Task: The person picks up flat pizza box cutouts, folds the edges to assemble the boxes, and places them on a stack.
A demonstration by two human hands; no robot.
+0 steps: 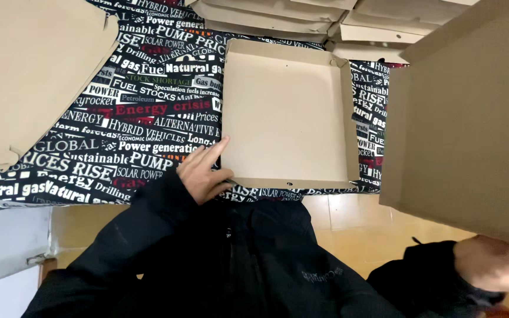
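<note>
At frame centre the left hand [202, 171], fingers loosely open, steadies the shallow cardboard box [287, 115] – the right hand [499, 265], lower right, grips a flat cardboard sheet [460, 118] – best kept level.

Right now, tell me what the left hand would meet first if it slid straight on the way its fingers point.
The left hand points up and to the right, fingertips at the near left corner of the open cardboard box. Going on, it would meet that box's left wall almost at once; it may already be touching.
</note>
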